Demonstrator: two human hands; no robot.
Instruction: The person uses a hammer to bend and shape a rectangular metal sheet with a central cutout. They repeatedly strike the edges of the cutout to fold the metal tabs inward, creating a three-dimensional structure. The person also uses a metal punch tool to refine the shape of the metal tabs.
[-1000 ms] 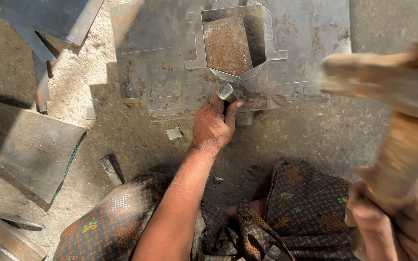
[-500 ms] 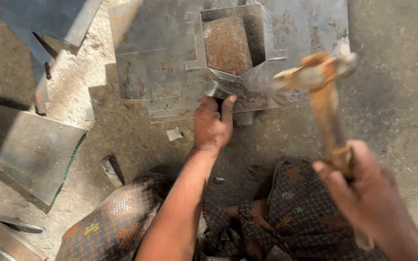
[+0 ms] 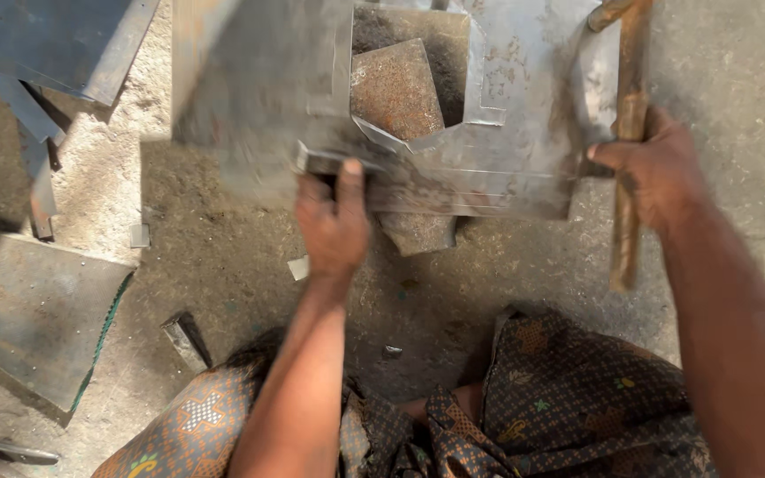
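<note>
A: Outdoor dirt floor (image 3: 223, 265), gritty, in hard sun. I'm using the cut sheet-metal piece (image 3: 506, 133) as the landmark. It lies flat on the ground at top centre, with a notch cut into it and a rusty block (image 3: 396, 88) showing through the notch.

B: How do you expect the sheet to handle?

A: My read: thin and stiff, and it will flex a little if lifted by one corner. The cut edges look sharp and the surface is dull, so not slippery. It's not fragile, but it will dent. Best taken at the near edge, with the palm on the flat face and the fingers clear of the notch corners.

B: Left hand?

A: The left hand (image 3: 334, 221) is at the sheet's near edge, left of the notch. Fingers are curled shut around a small metal tool (image 3: 320, 161), probably a chisel or punch, with its tip at the sheet edge. The area is motion-blurred, so I can't tell the exact contact point.

B: Right?

A: The right hand (image 3: 657, 168) is at the sheet's right edge, closed around a wooden hammer handle (image 3: 629, 150). The handle runs nearly vertical in frame and the head end is cut off at the top. The thumb rests against the sheet's right side.

B: Anything else around the sheet?

A: Loose metal plates (image 3: 37, 310) lie well to its left. A small offcut (image 3: 297, 267) sits just below the near edge. My patterned cloth (image 3: 577, 398) is nearer the camera.
</note>
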